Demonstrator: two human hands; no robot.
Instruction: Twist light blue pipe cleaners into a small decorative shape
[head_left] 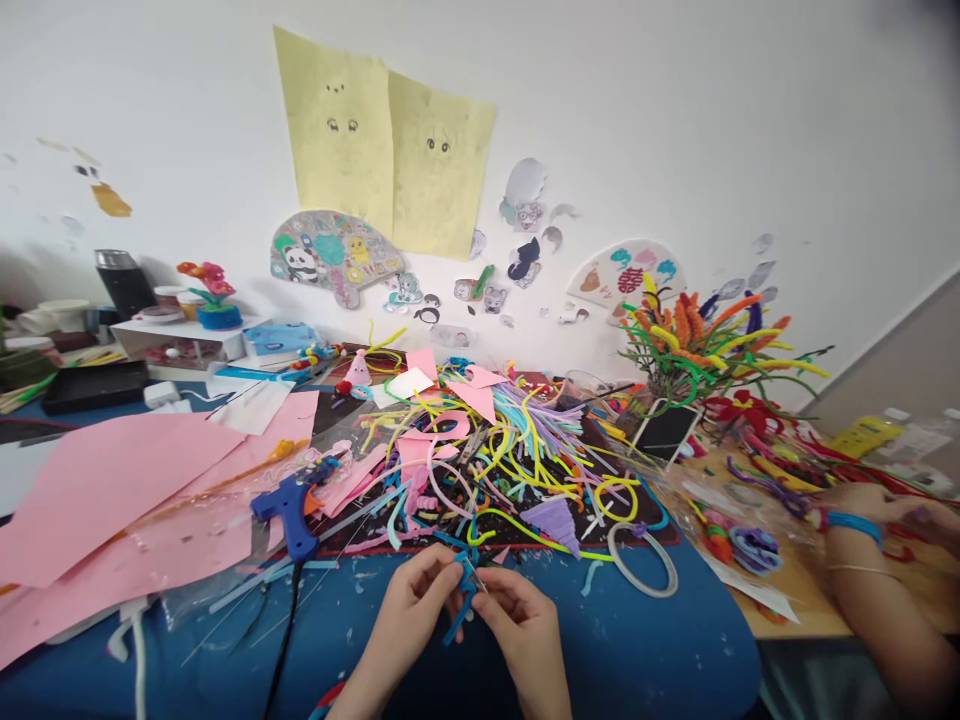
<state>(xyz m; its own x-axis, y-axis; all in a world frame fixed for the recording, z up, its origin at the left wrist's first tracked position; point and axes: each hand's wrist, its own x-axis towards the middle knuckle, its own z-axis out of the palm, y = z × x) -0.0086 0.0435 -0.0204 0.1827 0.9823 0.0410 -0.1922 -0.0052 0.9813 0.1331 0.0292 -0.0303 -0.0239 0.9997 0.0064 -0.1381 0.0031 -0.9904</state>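
Low in the middle of the head view, my left hand (421, 592) pinches a blue pipe cleaner (456, 626) between thumb and fingers. Close beside it, my right hand (519, 612) is closed on the same blue piece from the other side. A thin pale glint shows between the fingertips, too small to make out. Both hands are just above the front of the blue table (622, 640). Beyond them spreads a tangled heap of yellow, purple and light-blue pipe cleaners (536, 415).
Left of the heap lies a blue glue gun (294, 510), its black cord running forward. Large pink sheets (135, 490) cover the left side. A clear ring-shaped roll (643, 560) lies right of my hands. At far right, another person's arm (862, 570) rests over a wooden table (802, 600).
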